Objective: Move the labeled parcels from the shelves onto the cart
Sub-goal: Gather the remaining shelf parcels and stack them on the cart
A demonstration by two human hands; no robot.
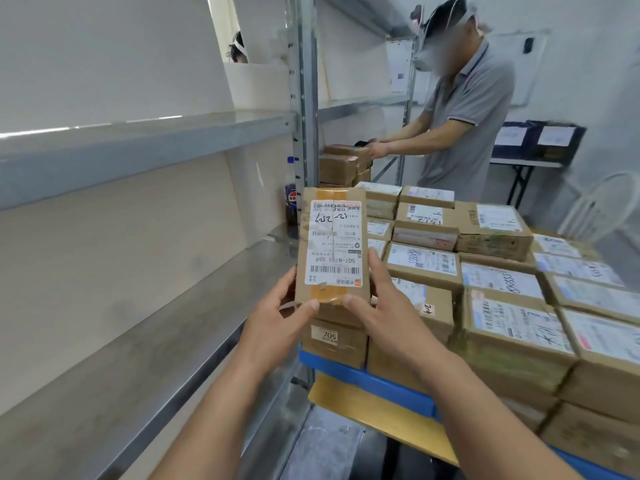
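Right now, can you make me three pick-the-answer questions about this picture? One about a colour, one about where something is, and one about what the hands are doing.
1. What colour is the edge of the cart?
A. red
B. blue
C. green

2. Where does the bottle stand?
A. on the shelf, by the metal post
B. on the cart
C. on the floor

3. How is the parcel with the big white label held?
A. by one hand
B. by nobody
C. by both hands

Answers:
1 B, a blue rim shows below the stack.
2 A, the bottle stands at the shelf's far end beside the post.
3 C, the left hand and right hand both grip its lower end.
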